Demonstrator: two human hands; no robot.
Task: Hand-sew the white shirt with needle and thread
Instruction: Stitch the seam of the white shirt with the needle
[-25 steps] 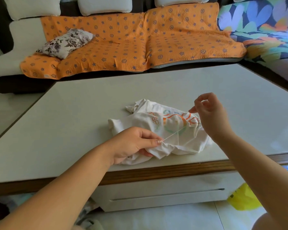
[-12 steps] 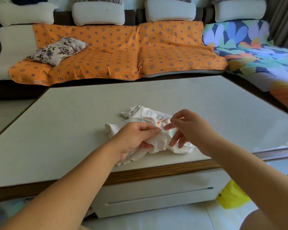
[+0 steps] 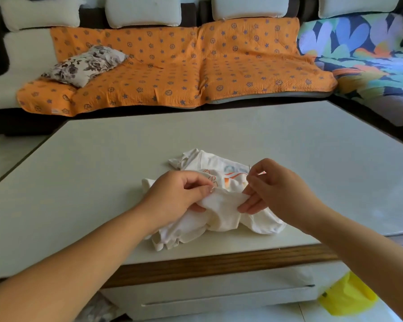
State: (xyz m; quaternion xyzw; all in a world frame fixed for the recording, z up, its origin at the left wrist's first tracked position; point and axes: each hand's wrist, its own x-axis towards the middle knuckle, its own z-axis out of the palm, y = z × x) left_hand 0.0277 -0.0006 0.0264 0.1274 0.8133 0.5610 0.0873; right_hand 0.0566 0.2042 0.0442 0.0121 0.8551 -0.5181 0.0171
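**Left hand** (image 3: 177,194): comes in from the near left of the white shirt (image 3: 219,163), knuckles up and fingers curled. Thumb and forefinger pinch a raised fold at the shirt's near middle. The bare forearm crosses the shirt's near-left corner.

**Right hand** (image 3: 275,189): at the shirt's right side. Thumb and forefinger are closed on the needle (image 3: 249,168), whose thin dark end stands up just above the fingertips. The lower fingers (image 3: 249,205) are stretched out and touch the same fold from the right. The hand covers the shirt's right part.

**White shirt:** crumpled in a heap, with an orange and blue print showing on its far side. It lies on the table (image 3: 126,159), close to the near edge.

**Table:** pale, smooth top, broad on all sides of the shirt. A wood-brown band (image 3: 219,263) runs along the edge nearest the shirt, with a white drawer (image 3: 219,296) front beneath it.

**Beyond the shirt:** a sofa with white back cushions (image 3: 144,10), an orange patterned cover (image 3: 172,66) on the seat, and a grey-flowered pillow (image 3: 86,65) at far left.

**Far right of the shirt:** a multicoloured leaf-print cover (image 3: 363,54).

**Below and right of the shirt, on the floor:** a yellow bag (image 3: 347,296).
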